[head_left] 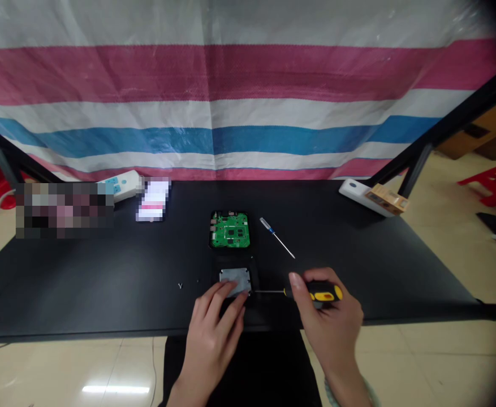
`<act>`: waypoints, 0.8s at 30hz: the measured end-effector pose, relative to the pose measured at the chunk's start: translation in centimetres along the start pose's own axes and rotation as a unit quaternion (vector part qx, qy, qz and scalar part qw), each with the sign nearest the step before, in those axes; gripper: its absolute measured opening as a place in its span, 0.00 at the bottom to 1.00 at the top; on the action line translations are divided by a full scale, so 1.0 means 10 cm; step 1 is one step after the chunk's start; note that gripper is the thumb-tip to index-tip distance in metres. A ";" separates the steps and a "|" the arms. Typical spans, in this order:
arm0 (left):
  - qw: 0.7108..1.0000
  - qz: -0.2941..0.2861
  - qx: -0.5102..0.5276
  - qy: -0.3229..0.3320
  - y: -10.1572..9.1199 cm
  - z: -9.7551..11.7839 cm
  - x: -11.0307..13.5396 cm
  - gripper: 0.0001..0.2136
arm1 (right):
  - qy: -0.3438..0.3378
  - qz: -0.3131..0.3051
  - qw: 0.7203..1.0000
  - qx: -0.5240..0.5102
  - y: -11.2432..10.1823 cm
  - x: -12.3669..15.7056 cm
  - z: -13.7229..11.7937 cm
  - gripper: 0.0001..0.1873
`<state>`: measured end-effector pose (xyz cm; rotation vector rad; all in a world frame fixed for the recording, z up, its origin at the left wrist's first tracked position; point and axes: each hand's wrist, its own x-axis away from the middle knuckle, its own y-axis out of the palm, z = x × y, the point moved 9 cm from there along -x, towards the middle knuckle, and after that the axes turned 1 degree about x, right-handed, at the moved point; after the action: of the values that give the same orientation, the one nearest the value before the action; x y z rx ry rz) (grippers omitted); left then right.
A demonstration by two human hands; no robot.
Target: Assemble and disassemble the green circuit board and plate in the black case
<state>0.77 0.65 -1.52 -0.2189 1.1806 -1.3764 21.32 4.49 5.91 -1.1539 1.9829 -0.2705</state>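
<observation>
We clench our right hand (330, 319) round the yellow-and-black screwdriver (324, 294), tip at the grey metal plate (233, 278) near the front edge of the black table (103, 294), where our left hand (216, 325) lies flat (open, gripping nothing), so a slip could jab it.

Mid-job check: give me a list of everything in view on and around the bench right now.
table: one, black, fills the middle of the view
tarp: one, pink, white and blue stripes, hanging behind the table
power strips: two, white, far left and far right of the table
circuit board: one, green, table centre
small screwdriver: one, blue handle, right of the board
metal plate: one, silver, in a black case near the front edge
yellow-and-black screwdriver: one, tip at the plate's right edge
left hand: fingers resting on the plate
right hand: closed around the yellow-and-black screwdriver
</observation>
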 end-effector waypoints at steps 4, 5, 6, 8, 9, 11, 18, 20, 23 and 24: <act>1.000 0.001 -0.002 0.001 0.00 0.00 0.00 0.17 | 0.002 0.004 1.000 0.006 -0.01 0.01 0.02 0.14; 1.000 0.002 -0.003 0.001 0.00 0.00 -0.01 0.17 | 0.003 0.005 1.000 0.006 -0.01 0.01 0.02 0.14; 1.000 0.003 -0.003 0.002 0.00 0.01 -0.01 0.17 | 0.004 0.006 1.000 0.004 -0.01 0.01 0.03 0.14; 1.000 0.004 -0.003 0.004 -0.01 0.01 -0.01 0.17 | 0.003 0.006 1.000 -0.001 -0.01 0.01 0.02 0.14; 1.000 0.004 -0.003 0.006 -0.01 0.01 -0.01 0.17 | 0.003 0.005 1.000 -0.004 0.00 0.02 0.02 0.13; 1.000 0.005 -0.004 0.008 -0.01 0.02 -0.01 0.17 | 0.005 0.001 1.000 -0.008 0.00 0.02 0.02 0.13; 1.000 0.000 -0.003 0.005 -0.01 0.01 0.00 0.18 | 0.017 0.000 1.000 -0.007 0.01 0.03 0.05 0.13; 1.000 0.001 -0.004 0.007 0.00 0.01 0.00 0.18 | 0.023 -0.001 1.000 -0.005 0.01 0.03 0.07 0.13; 1.000 -0.002 -0.006 0.007 0.00 0.02 -0.01 0.18 | 0.036 -0.004 0.999 -0.008 0.02 0.05 0.10 0.13; 1.000 -0.002 -0.006 0.007 0.00 0.02 -0.01 0.18 | 0.040 -0.005 0.999 -0.011 0.02 0.05 0.11 0.13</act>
<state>0.95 0.63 -1.40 -0.2199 1.2021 -1.3756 21.87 4.41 4.83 -1.1829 2.0543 -0.3052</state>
